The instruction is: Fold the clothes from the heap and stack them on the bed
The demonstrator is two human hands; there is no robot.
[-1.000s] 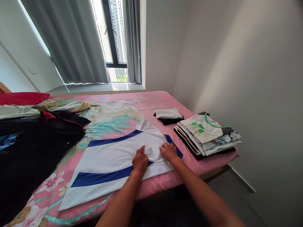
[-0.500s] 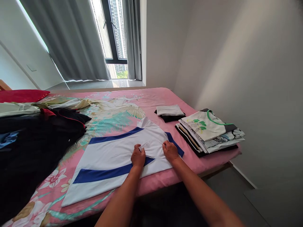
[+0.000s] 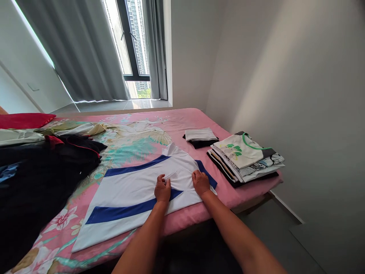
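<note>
At seven o'clock, white-blue shirt point(image 3: 129, 185): lay spread on pink bed point(image 3: 186, 118).
Left hand point(image 3: 162, 189), right hand point(image 3: 201, 182): touched shirt with narrowly curled fingers; could not tell if gripping it.

White cloth shirt with blue bands point(image 3: 128, 188): partly hidden beneath your bare left hand point(image 3: 162, 189) and bare right hand point(image 3: 201, 183); you can't tell whether either pinches it.
Black heaped clothing with red piping point(image 3: 48, 175): cut off at your left edge.
Red fabric pillow point(image 3: 25, 120): cut off there too.
Folded mixed-colour garment stack point(image 3: 242, 158): lower layers mostly hidden from you.
</note>
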